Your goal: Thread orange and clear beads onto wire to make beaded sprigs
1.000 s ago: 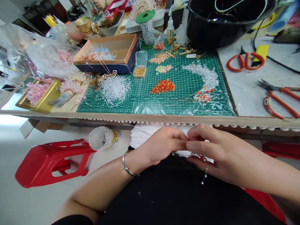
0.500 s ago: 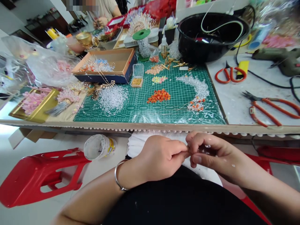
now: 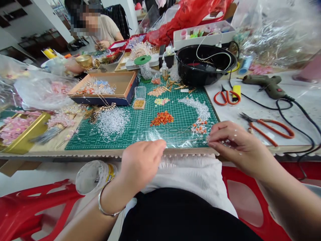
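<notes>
My left hand (image 3: 142, 164) hovers just before the table's front edge, palm turned down, with the fingers pressed together. Whatever it may hold is hidden. At the right end of the mat, my right hand (image 3: 232, 144) is curled, thumb against fingers. Small clear beads (image 3: 227, 143) show in its hollow, and a few cling to the skin. Beside its fingertips lies a cluster of orange-and-clear beaded pieces (image 3: 200, 126) with thin wires. A curved band of clear beads (image 3: 200, 108) runs behind that. An orange bead pile (image 3: 162, 118) and a larger clear bead pile (image 3: 112, 122) rest on the green cutting mat (image 3: 140, 134).
Red-handled pliers (image 3: 273, 127), small red-handled snips (image 3: 227, 97) and a glue gun (image 3: 265, 83) with its cable lie to the right. Behind the mat are a black basin (image 3: 200, 78) and an open box (image 3: 120, 82). Another person (image 3: 107, 31) sits across the table.
My hands have come apart: the right moved up and right to the mat's corner, the left moved left. The view has tilted up, showing more of the far table.
</notes>
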A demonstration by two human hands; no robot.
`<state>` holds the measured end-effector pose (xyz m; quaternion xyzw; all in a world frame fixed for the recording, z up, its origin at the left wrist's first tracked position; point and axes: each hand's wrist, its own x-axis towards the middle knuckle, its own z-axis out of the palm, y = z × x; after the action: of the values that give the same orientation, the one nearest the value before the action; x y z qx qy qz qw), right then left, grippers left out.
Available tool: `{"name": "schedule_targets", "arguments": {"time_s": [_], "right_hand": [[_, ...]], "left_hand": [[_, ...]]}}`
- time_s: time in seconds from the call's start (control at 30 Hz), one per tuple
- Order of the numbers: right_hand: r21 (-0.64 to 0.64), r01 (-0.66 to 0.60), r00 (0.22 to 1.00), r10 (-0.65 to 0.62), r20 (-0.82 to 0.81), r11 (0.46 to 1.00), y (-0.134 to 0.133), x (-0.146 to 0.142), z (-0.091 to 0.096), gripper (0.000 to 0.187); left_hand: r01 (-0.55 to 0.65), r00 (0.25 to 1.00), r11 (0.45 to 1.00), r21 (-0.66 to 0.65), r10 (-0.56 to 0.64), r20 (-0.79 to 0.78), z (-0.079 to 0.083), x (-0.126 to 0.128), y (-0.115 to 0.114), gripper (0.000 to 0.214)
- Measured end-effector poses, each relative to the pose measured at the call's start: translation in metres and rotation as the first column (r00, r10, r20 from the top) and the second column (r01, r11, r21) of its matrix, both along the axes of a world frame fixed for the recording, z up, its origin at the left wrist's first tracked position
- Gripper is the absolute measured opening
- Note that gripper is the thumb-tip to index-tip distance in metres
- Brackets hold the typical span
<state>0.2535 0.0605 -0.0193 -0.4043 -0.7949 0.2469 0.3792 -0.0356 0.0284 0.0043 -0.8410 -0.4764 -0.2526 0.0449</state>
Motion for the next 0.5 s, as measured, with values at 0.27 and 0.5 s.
{"name": "schedule_targets", "arguments": {"time_s": [0.27, 0.5], "right_hand": [[0.091, 0.083, 0.967, -0.102, 0.232, 0.992, 0.061, -0.004, -0.018, 0.007], [0.073, 0.057, 0.954, -0.076, 0.289, 0.996, 0.05, 0.029, 0.011, 0.021]], "left_hand": [[0.004, 0.994, 0.994, -0.105, 0.008, 0.11, -0.005, -0.007, 0.001, 0.017], [0.098, 0.99, 0.924, -0.371, -0.051, 0.133, -0.027, -0.01, -0.007, 0.025]]}}
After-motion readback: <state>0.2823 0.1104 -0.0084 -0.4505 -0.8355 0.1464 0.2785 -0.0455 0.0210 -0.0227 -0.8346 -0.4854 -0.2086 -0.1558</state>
